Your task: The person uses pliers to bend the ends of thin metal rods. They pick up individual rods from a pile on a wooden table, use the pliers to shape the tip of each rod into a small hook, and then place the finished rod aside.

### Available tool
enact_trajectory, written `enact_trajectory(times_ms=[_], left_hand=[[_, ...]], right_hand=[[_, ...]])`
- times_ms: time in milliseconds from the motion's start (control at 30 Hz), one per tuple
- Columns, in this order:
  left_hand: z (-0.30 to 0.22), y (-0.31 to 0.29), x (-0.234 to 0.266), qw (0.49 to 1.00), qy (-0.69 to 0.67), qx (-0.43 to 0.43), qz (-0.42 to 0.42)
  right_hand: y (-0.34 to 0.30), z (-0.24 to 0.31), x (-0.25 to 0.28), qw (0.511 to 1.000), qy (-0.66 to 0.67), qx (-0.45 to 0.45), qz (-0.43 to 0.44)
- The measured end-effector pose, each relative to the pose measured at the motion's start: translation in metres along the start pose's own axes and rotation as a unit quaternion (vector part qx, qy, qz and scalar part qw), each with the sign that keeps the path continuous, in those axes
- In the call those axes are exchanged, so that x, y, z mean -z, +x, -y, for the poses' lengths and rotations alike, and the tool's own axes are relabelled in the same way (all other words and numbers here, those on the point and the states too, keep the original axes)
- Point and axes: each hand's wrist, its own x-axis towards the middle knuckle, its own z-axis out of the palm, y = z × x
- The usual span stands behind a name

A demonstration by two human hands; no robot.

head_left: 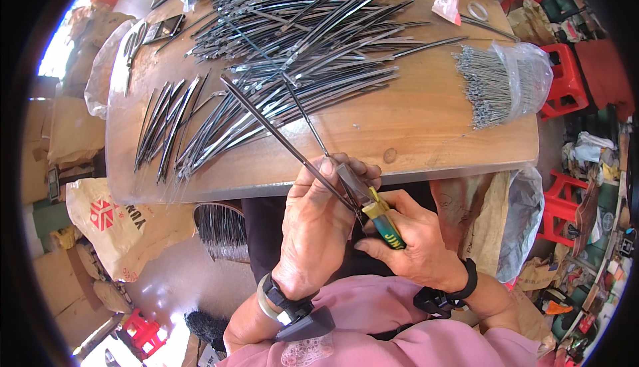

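My left hand point(313, 224) is closed around a long thin dark strip point(273, 127), which slants up and left over the table's front edge. A second slim dark strip point(306, 119) also rises from these fingers. In my right hand point(416, 237) are pliers with yellow and green handles point(386, 224). Their metal jaws point(353, 184) lie against the fingers of my left hand, beside the strips. Whether the jaws bite on a strip is hidden. Beyond my hands, a large heap of similar dark strips point(293, 27) covers the table's far side, and a smaller group point(170, 124) lies left.
The wooden table point(426, 124) has a clear cover over its front edge. At right lies a bundle of thin wires point(489, 87) in a plastic bag. Scissors point(135, 44) lie at left, a white ring point(477, 11) at far right. Red stools point(566, 80) stand beyond the table.
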Motion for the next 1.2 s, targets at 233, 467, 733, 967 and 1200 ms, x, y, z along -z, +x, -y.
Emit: enact_trajectory(times_ms=[233, 467, 733, 967, 1200], left_hand=[[0.004, 0.007, 0.005, 0.998, 0.055, 0.002, -0.005], [-0.079, 0.006, 0.041, 0.930, 0.299, -0.161, -0.140], [-0.179, 0.015, 0.075, 0.580, 0.706, -0.365, -0.179], [-0.098, -0.009, 0.028, 0.505, 0.785, -0.358, -0.021], [-0.037, -0.009, -0.011, 0.693, 0.672, -0.229, 0.126]], right_hand=[[-0.006, 0.001, 0.004, 0.999, -0.005, -0.009, 0.046], [0.009, -0.015, 0.100, 0.984, -0.174, 0.015, -0.025], [0.044, -0.047, 0.124, 0.866, -0.469, 0.176, -0.011], [0.056, -0.055, 0.119, 0.798, -0.555, 0.226, 0.069], [0.077, -0.006, 0.125, 0.862, -0.449, 0.206, -0.115]])
